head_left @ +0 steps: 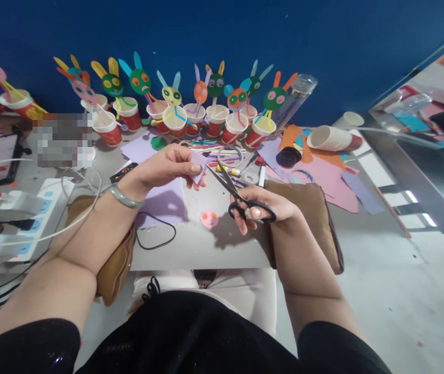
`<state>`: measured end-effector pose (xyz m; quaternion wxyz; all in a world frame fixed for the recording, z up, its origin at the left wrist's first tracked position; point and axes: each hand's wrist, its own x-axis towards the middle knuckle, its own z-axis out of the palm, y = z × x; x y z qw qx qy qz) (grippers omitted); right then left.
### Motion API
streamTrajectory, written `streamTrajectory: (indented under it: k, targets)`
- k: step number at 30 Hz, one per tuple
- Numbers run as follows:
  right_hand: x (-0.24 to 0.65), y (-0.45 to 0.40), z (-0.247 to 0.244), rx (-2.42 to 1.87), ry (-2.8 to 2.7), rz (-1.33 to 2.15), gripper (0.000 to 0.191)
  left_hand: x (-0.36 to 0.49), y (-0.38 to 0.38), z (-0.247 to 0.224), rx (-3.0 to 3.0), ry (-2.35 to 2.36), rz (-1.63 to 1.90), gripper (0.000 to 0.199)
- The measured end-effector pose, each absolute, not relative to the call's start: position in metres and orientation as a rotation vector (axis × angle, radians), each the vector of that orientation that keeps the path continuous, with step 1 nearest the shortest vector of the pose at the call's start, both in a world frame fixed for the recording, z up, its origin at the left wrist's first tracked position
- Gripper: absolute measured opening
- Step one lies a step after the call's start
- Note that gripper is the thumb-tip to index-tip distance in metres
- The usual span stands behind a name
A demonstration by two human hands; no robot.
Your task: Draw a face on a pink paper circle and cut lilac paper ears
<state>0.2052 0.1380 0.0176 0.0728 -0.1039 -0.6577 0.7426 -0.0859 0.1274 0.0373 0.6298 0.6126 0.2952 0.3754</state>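
Between the fingers and thumb of my left hand [175, 165] is a small piece of purple paper [198, 167], held up above the table. My right hand [264, 205] has its fingers through the handles of black-handled scissors [232, 188]. The scissor blades are parted, and their tips point at the right edge of the purple paper. Below, on the table, lies a pink paper face [209, 218] with orange eyes. A larger purple sheet [165, 202] rests under my left wrist.
Red-and-white paper cups [175, 122] with paper rabbit figures line the blue wall. Stacked cups [333, 139] lie at right near orange and pink paper [323, 182]. Brown cushions [310, 218] sit under both forearms. A power strip [44, 218] with cables stands at left.
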Motion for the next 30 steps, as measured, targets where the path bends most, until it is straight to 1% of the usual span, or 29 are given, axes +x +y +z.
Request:
streamTrajectory:
  k: [22, 30]
  targets:
    - [0.2045, 0.1376, 0.0172, -0.339, -1.954, 2.233, 0.050, -0.0860, 0.1269, 0.0373, 1.443, 0.675, 0.846, 0.044]
    - [0.2049, 0.1383, 0.0187, -0.509, -2.007, 2.140, 0.052, -0.0836, 0.1271, 0.0394, 1.548, 0.779, 0.808, 0.044]
